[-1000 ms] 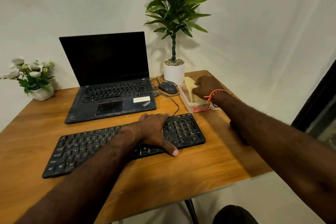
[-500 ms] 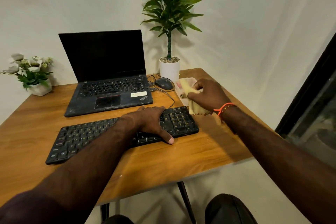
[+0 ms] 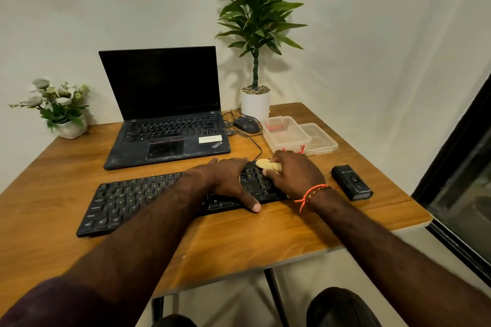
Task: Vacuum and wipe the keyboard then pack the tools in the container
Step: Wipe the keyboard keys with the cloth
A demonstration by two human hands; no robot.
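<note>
Wooden desk: laptop, mouse, potted plant behind keyboard.

I am laying my left hand flat on the right half of the keyboard, thumb stretched over its near edge. My right hand is curling around a yellow cloth, pressing it on the keyboard's far right end.
</note>
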